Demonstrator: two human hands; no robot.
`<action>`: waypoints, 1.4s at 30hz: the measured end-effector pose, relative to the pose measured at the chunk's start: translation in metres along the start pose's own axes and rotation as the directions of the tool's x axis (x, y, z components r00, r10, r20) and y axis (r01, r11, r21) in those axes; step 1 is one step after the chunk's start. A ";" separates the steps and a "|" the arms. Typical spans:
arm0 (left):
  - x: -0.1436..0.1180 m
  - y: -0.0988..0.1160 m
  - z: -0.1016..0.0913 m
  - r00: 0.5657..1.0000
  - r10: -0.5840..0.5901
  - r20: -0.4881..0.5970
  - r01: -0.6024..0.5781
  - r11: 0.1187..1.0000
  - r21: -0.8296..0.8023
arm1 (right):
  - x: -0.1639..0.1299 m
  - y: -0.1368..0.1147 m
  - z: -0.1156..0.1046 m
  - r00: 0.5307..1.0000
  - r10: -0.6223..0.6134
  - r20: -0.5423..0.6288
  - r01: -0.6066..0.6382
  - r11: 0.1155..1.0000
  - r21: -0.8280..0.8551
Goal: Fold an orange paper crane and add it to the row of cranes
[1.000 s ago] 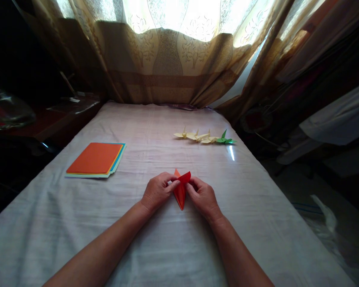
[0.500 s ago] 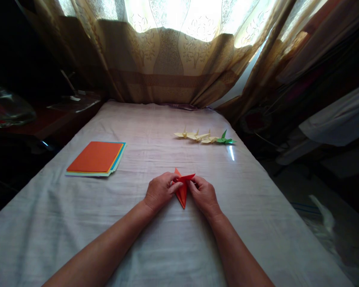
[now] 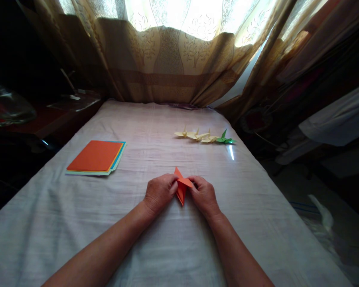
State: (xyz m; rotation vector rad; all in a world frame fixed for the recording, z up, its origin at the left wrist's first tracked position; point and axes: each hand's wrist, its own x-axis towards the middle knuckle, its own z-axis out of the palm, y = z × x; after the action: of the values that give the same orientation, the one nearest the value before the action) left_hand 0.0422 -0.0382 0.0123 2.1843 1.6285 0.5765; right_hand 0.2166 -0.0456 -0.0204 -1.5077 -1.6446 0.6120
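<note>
- The folded orange paper (image 3: 181, 190) sits between the two hands, in the middle of the near half of the pale cloth (image 3: 155, 247).
- From the paper, the left hand (image 3: 160, 192) is between eight and nine o'clock, and the right hand (image 3: 204, 196) between three and four o'clock; both touch it.
- The left hand grips the paper's left side between thumb and curled fingers, which hide that edge.
- The right hand pinches the flap that points toward four o'clock, holding it near its tip.
- One pointed end of the paper rises toward eleven o'clock, beyond the fingers; another points down to six o'clock, toward the person, between the hands.
- Whether the paper rests on the cloth or is lifted slightly above it, I cannot tell.
- At ten o'clock from the paper, well apart from the hands, lies a stack of coloured sheets (image 3: 95, 156), an orange one on top.
- At one o'clock, farther up the cloth, pale yellow paper birds (image 3: 198, 136) stand in a row, with a green paper bird (image 3: 224, 140) at the row's three o'clock end.
</note>
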 end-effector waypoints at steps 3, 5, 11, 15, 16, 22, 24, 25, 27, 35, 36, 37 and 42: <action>0.000 -0.001 -0.001 1.000 0.009 0.007 -0.009 1.000 0.002 | -0.002 -0.001 -0.003 0.998 -0.071 0.004 0.070 0.997 0.016; 0.000 -0.002 -0.001 1.000 0.017 0.011 -0.017 1.000 -0.003 | -0.003 -0.001 -0.007 0.982 -0.191 0.003 0.190 0.981 0.036; -0.002 -0.006 -0.001 0.999 0.034 0.031 -0.034 0.999 -0.021 | 0.003 -0.005 -0.016 0.933 -0.359 0.002 0.359 0.933 0.030; -0.003 -0.008 -0.001 0.998 0.046 0.046 -0.045 0.998 -0.037 | 0.015 -0.011 -0.018 0.922 -0.382 0.056 0.383 0.924 -0.008; -0.003 -0.009 -0.001 0.998 0.051 0.043 -0.050 0.998 -0.037 | 0.019 -0.014 -0.018 0.920 -0.384 0.072 0.387 0.922 -0.025; -0.023 -0.017 0.001 0.964 0.209 -0.165 -0.202 0.978 0.058 | 0.038 -0.025 -0.017 0.955 -0.265 0.135 0.276 0.959 -0.065; -0.033 -0.019 0.002 0.918 0.356 -0.176 -0.340 0.933 0.113 | 0.041 -0.027 -0.015 0.961 -0.243 0.130 0.252 0.966 -0.061; -0.038 -0.019 0.002 0.889 0.438 -0.135 -0.421 0.897 0.136 | 0.041 -0.027 -0.014 0.965 -0.230 0.126 0.239 0.969 -0.057; -0.045 -0.018 0.003 0.824 0.567 0.005 -0.561 0.813 0.158 | 0.043 -0.027 -0.012 0.972 -0.202 0.120 0.209 0.977 -0.043; -0.046 -0.016 0.007 0.792 0.558 0.250 -0.600 0.787 0.145 | 0.049 -0.022 -0.005 0.986 -0.092 0.140 0.076 0.991 0.113; -0.046 -0.016 0.007 0.792 0.557 0.250 -0.598 0.789 0.141 | 0.050 -0.021 -0.004 0.985 -0.083 0.153 0.060 0.987 0.148; -0.046 -0.016 0.006 0.793 0.556 0.249 -0.597 0.790 0.137 | 0.051 -0.021 -0.003 0.983 -0.077 0.167 0.046 0.982 0.184; -0.046 -0.016 0.004 0.789 0.556 0.261 -0.598 0.791 0.125 | 0.054 -0.021 0.003 0.974 -0.058 0.219 -0.016 0.946 0.322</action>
State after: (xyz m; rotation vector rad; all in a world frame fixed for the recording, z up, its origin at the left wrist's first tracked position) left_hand 0.0199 -0.0786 -0.0046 2.8057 0.9121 0.3165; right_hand 0.2042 0.0038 0.0078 -1.2145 -1.6294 1.0203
